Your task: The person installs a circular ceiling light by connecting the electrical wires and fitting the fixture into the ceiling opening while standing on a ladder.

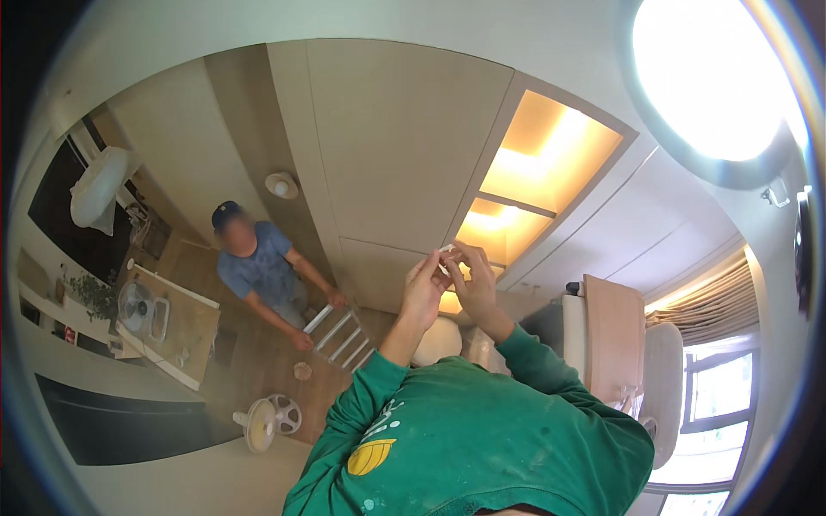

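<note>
Both my hands are raised in front of my chest, their fingertips nearly meeting. Between them is a small white piece (pixel 446 248), too small for me to tell its kind. My left hand (pixel 422 288) pinches it with thumb and forefinger. My right hand (pixel 476 279) has its fingers bent round the other side of the same piece, partly hiding it. Green sleeves (pixel 538 357) cover my forearms up to the wrists.
Below left, a person in a blue shirt (pixel 262 267) grips a metal ladder (pixel 340 335). Tall cabinet doors (pixel 396 129) and lit shelves (pixel 551 155) stand ahead. A round lamp (pixel 705 77) glows at upper right. Fans (pixel 261 426) and a table (pixel 185 340) are at left.
</note>
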Tool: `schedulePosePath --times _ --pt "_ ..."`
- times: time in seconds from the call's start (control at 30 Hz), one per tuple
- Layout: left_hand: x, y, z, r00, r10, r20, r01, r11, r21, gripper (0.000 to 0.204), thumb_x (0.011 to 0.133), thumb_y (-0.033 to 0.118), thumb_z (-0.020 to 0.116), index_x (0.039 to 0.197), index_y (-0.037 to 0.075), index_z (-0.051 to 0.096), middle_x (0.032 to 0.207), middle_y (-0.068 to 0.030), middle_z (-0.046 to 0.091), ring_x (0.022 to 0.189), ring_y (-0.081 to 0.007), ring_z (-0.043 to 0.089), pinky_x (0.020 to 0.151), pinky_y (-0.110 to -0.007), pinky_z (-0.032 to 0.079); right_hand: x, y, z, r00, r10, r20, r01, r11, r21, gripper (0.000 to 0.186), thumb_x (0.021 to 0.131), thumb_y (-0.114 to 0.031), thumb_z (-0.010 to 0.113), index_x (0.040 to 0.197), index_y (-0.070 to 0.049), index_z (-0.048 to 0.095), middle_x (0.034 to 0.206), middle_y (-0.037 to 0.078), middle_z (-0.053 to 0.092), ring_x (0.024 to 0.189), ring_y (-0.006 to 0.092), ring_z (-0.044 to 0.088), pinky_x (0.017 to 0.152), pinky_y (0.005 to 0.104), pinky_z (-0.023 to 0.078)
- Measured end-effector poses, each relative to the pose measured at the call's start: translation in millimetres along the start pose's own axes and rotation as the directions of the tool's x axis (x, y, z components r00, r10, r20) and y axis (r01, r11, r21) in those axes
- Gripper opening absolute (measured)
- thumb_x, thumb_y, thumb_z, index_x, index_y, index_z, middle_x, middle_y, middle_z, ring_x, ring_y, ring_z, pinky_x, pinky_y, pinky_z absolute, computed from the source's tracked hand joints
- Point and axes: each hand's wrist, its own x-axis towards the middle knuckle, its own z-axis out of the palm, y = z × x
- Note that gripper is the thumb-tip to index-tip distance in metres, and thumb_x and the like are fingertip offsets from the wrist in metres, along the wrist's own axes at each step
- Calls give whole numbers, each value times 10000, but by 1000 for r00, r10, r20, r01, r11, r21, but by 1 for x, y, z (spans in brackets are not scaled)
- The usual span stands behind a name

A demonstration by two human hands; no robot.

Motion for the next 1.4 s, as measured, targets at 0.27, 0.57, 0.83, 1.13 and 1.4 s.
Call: schedulePosePath --times 0.27,0.57,0.83,1.13,1.4 --pt "21 -39 -29 950 232 -207 -213 971 111 193 1034 158 608 1115 -8 663 1011 -27 643 935 -104 611 795 -269 524 -14 21 -5 913 -269 305 392 782 -484 543 843 -36 627 1384 -72 586 1020 118 711 1160 382 564 1077 560 377" --pt "72 -102 -102 886 11 -463 23 997 68 66 995 72 620 1035 40 663 938 -29 642 786 -119 618 654 -246 529 -55 101 20 958 33 286 125 846 -518 462 903 -154 605 1358 -76 593 1153 102 698 1187 364 571 1128 525 335" --pt "94 -106 -153 953 -267 -140 268 963 -18 168 1000 84 627 1165 61 642 1012 -29 664 887 -143 627 765 -281 533 -73 98 7 993 -30 111 77 891 -448 575 897 -146 655 1448 -51 521 1054 107 749 1254 362 564 1095 505 391" --pt "70 -97 -128 974 -130 -187 190 917 352 104 978 26 634 1072 6 675 961 -72 692 844 -179 660 758 -315 555 -70 135 -15 727 545 418 -676 675 297 489 938 -170 693 1377 7 570 1206 110 694 1147 233 631 930 389 550" --pt "71 -89 -109 918 -373 131 356 924 138 104 992 64 626 1071 6 662 959 -81 688 856 -195 669 779 -337 562 -83 186 -21 726 563 396 -549 127 826 318 1001 -79 569 1307 10 562 1228 102 613 1081 200 637 922 380 546"
